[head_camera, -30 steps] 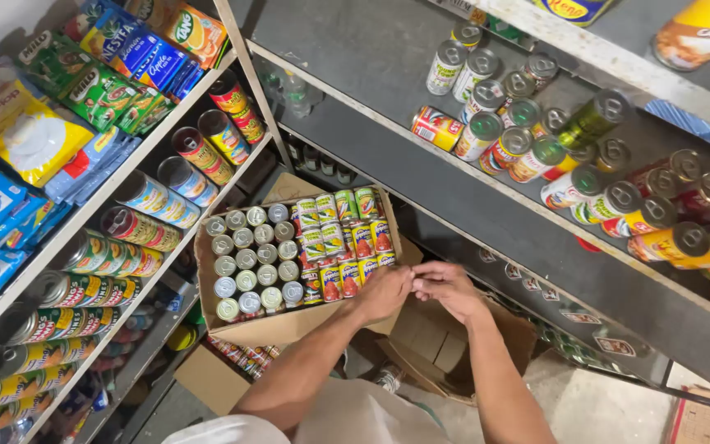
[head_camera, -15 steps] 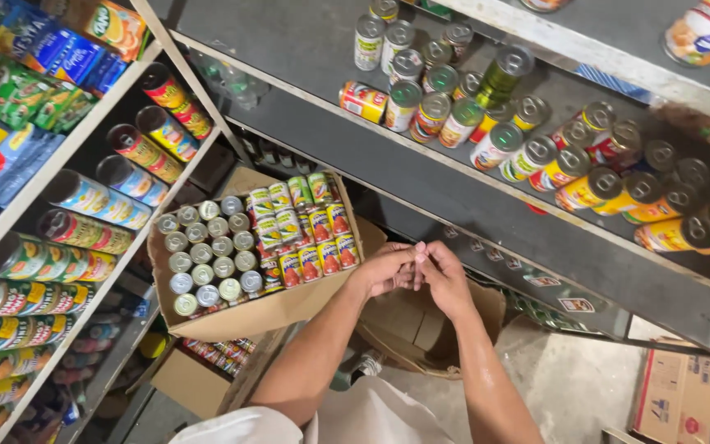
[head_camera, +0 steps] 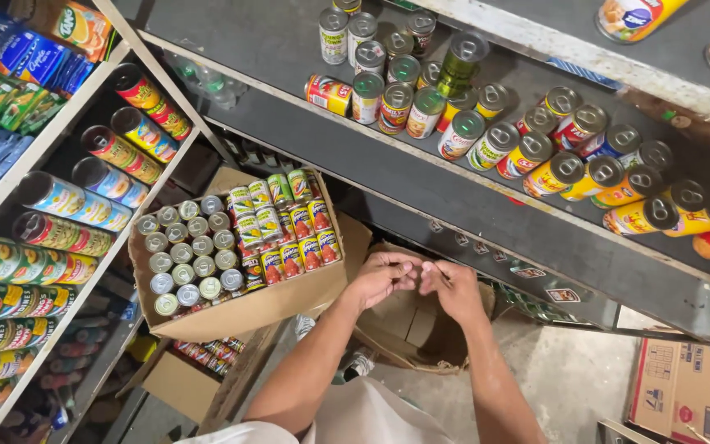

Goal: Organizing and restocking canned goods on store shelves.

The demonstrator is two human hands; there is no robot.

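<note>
My left hand (head_camera: 381, 278) and my right hand (head_camera: 455, 289) meet fingertip to fingertip, fingers curled in; I see nothing between them. They hover over an open, empty brown cardboard box (head_camera: 411, 330) on the floor. Just left of my left hand stands an open carton (head_camera: 266, 306) packed with silver-topped tins (head_camera: 184, 256) standing upright and red, green and yellow labelled tins (head_camera: 286, 232) lying in rows. My left forearm runs along that carton's right wall.
A grey metal shelf (head_camera: 470, 201) above my hands carries several upright and tipped cans (head_camera: 486, 140). Racks at left hold cans on their sides (head_camera: 84, 205) and packets. Another printed carton (head_camera: 684, 386) sits at bottom right on the concrete floor (head_camera: 569, 378).
My hands stay pressed together and have drifted slightly right of the carton, over the empty box. The view has tilted, showing more of the upper shelf of cans.
</note>
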